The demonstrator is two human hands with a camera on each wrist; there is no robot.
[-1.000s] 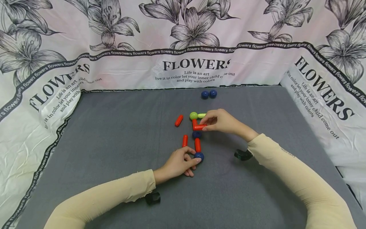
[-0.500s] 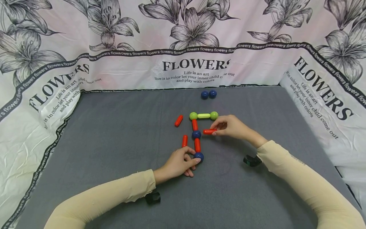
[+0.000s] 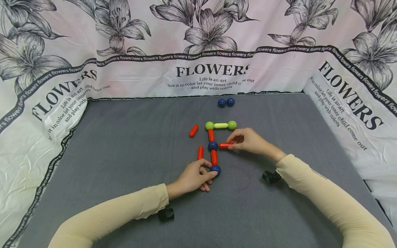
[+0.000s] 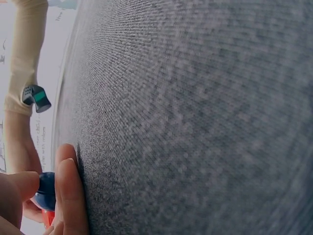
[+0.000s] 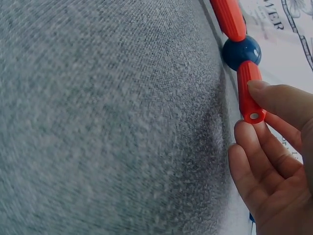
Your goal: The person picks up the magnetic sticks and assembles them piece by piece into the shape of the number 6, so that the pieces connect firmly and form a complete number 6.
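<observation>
In the head view, my left hand (image 3: 193, 175) pinches the blue ball (image 3: 215, 170) at the near end of a chain of magnetic rods and balls. From that ball a red rod (image 3: 214, 157) runs up to a middle blue ball (image 3: 213, 146). Another red rod (image 3: 211, 135) continues to a green ball (image 3: 209, 125), where a green rod (image 3: 221, 125) leads right to a second green ball (image 3: 232, 125). My right hand (image 3: 251, 141) pinches a loose-ended red rod (image 5: 248, 93) between thumb and fingers. Its far end is right at the middle ball's right side.
Two blue balls (image 3: 226, 102) sit side by side near the back edge of the grey table (image 3: 139, 131). Left of the chain lie two separate red rods, one farther back (image 3: 193, 131) and one (image 3: 200, 152) beside my left fingers. A flower-printed cloth (image 3: 130, 75) hangs behind.
My right hand first held the red rod against the chain's upper red rod. It drew back right, uncovering the second green ball, then brought the rod to the middle blue ball. My left hand stayed put.
</observation>
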